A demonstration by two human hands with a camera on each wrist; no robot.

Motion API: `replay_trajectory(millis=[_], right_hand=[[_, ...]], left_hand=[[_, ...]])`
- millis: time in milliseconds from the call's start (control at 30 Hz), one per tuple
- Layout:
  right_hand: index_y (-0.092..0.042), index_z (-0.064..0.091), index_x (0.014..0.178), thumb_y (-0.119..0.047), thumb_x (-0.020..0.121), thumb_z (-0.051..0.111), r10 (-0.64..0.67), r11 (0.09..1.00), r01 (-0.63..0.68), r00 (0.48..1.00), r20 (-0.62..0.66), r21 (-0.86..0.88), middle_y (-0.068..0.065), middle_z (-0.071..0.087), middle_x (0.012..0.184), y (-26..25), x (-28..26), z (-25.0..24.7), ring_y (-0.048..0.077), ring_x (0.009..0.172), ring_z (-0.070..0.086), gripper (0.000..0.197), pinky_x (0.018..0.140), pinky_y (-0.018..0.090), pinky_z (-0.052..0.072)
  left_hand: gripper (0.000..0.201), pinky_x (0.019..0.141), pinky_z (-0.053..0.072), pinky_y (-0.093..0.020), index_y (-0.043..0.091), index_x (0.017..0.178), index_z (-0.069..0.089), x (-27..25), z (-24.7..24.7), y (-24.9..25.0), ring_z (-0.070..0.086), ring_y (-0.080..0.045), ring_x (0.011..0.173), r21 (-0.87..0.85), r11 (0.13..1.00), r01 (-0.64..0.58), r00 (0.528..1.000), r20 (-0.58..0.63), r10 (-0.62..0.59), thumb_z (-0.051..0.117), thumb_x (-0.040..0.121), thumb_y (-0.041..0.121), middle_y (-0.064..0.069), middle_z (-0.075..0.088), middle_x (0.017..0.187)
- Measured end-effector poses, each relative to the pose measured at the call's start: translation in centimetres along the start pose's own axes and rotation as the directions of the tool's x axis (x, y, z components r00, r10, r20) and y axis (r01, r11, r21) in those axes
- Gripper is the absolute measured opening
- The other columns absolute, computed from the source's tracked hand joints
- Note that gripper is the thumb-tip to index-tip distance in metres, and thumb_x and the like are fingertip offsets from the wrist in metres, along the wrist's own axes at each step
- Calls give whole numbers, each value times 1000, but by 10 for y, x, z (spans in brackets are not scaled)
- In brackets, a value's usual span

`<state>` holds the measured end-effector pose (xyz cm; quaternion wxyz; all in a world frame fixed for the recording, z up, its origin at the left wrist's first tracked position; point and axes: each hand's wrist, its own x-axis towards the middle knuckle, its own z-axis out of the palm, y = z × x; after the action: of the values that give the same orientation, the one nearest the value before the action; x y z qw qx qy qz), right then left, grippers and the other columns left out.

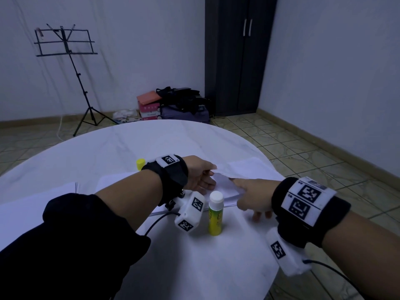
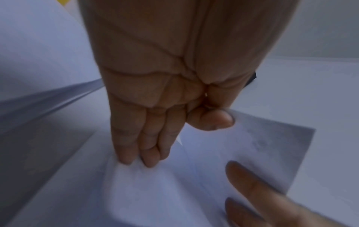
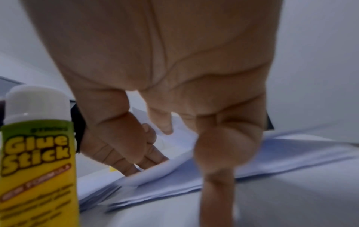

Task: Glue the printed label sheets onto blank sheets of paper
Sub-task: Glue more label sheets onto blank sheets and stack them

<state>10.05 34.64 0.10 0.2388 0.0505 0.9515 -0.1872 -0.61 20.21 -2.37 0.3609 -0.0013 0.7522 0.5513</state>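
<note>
My left hand [image 1: 207, 173] pinches the near edge of a white sheet [image 1: 246, 167] between thumb and forefinger and holds it lifted off a paper stack [image 1: 227, 194]. In the left wrist view the pinch shows on the sheet [image 2: 262, 145], while the other fingers [image 2: 136, 153] reach straight down onto the paper below. My right hand [image 1: 249, 197] points its forefinger [image 3: 162, 122] under the lifted sheet onto the stack [image 3: 174, 182]; its other fingers hang down to the table. A yellow glue stick [image 1: 215, 214] with a white cap stands upright between my wrists, large in the right wrist view as glue stick [image 3: 37, 153].
The round white table [image 1: 97, 152] also carries a second paper pile [image 1: 43, 198] at the left and a small yellow cap [image 1: 140, 163] behind my left wrist. The table's edge [image 1: 272, 161] lies close to the right of the stack. A music stand, bags and a cupboard stand beyond.
</note>
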Motion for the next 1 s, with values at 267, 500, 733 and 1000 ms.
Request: replay_trajectory(millis=[267,500,733,1000], right_hand=[[-16,45,129,-33,76,59,33,999,-35,998,-58,-34,4,56,102,-1,12,-1,21,90,54,57,65,24,40],[-23,-19,148,-21,93,50,251,955,-225,960,-124,192,15,59,90,16,19,-10,20,59,51,88,49,23,40],[-27,27,146,-24,83,57,146,973,-173,973,-178,-149,5,37,147,23,31,-7,26,131,38,69,104,33,38],[-19,-13,146,-39,76,66,223,971,-236,946,-237,-29,20,51,129,21,54,-11,37,115,52,107,98,42,44]], left_hand=[[39,77,45,-36,9,67,45,0,-2,-2,57,-26,80,-1,1000,5,1000,19,-5,42,101,28,-16,60,89],[41,90,41,-37,12,63,42,-1,-3,-4,57,-25,84,8,1000,8,1000,20,-8,37,101,27,-15,60,91],[38,79,45,-32,11,65,44,-3,-2,-3,58,-23,82,10,1000,3,1000,20,-3,41,100,26,-14,61,90],[23,70,51,-36,2,89,56,-11,-10,-3,61,-25,74,16,998,-55,998,-20,55,40,99,15,-10,60,88]])
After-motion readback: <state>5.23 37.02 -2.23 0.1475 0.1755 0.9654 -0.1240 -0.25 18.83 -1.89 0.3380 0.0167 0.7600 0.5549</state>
